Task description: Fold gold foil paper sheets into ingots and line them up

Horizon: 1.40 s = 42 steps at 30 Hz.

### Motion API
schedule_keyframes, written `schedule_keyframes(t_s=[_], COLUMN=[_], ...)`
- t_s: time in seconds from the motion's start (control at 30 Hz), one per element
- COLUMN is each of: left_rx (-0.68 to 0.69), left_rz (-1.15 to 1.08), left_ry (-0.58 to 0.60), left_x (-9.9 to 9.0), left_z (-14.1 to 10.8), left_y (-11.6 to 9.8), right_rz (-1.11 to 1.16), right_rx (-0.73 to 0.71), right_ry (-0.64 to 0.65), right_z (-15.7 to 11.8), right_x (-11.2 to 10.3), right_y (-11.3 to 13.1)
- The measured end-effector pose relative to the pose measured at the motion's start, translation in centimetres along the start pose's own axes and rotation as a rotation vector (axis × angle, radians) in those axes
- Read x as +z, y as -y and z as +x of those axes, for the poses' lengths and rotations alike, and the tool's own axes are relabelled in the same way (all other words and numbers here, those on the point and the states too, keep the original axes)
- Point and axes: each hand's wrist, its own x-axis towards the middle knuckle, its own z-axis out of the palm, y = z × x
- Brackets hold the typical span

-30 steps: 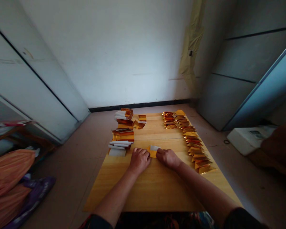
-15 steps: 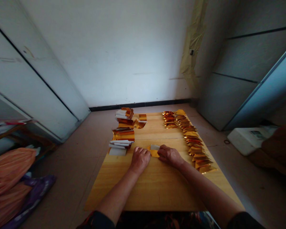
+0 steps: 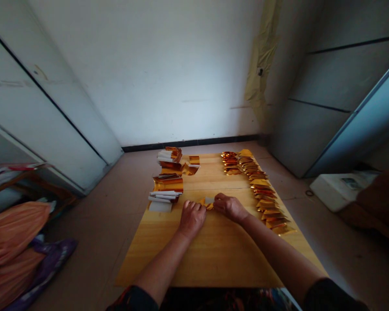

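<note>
Pale plaster wall (image 3: 155,73) and a dark skirting strip (image 3: 188,143) rise beyond the far edge of the wooden board (image 3: 210,259) I'm working on. My left hand (image 3: 192,219) and right hand (image 3: 230,207) meet near the middle of the board, toward its far half, with a small folded piece of gold foil (image 3: 206,204) between them, a white paper strip (image 3: 209,200) showing at its top. My fingers (image 3: 221,199) are together and curled down on it from both sides, though they hide so much that I can't tell if they're actually pinching it. Stacks of gold foil (image 3: 167,185) and white paper (image 3: 160,206) stand just left of my left hand, toward the board's left edge. Folded foil pieces (image 3: 262,194) run in a long row down the right edge. On the floor at right, a white box (image 3: 333,192) carries a label too small and dim to read, partly covered by brown fabric (image 3: 379,203).
</note>
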Motion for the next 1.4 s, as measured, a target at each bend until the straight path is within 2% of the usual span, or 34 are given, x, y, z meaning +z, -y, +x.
schedule_keyframes(t_s=[0.13,0.3,0.6,0.83,1.07,1.27,1.4], left_rx=[0.005,0.000,0.001,0.013,0.027,0.030,0.018], left_rz=[0.001,-0.013,-0.115,-0.107,-0.077,-0.066,-0.065], left_ry=[-0.024,-0.006,0.065,0.107,0.127,0.151,0.174], left_x=[0.2,-0.1,-1.1,-1.1,-1.1,-1.5,-1.8], left_z=[-0.1,-0.4,-1.4,-1.6,-2.0,-1.9,-1.7], left_y=[0.0,-0.1,0.1,0.2,0.1,-0.1,-0.3], right_rz=[-0.006,-0.053,0.013,0.070,-0.018,-0.118,-0.210], right_rx=[-0.063,0.031,0.061,0.188,0.368,0.404,0.386], right_ry=[-0.007,-0.033,-0.104,0.028,0.137,0.207,0.205], right_z=[-0.5,-0.7,-1.0,0.0,1.6,2.2,2.2], right_x=[0.6,1.8,2.6,1.2,0.3,0.0,0.2], right_y=[0.0,0.0,-0.6,-0.2,0.6,1.2,1.6])
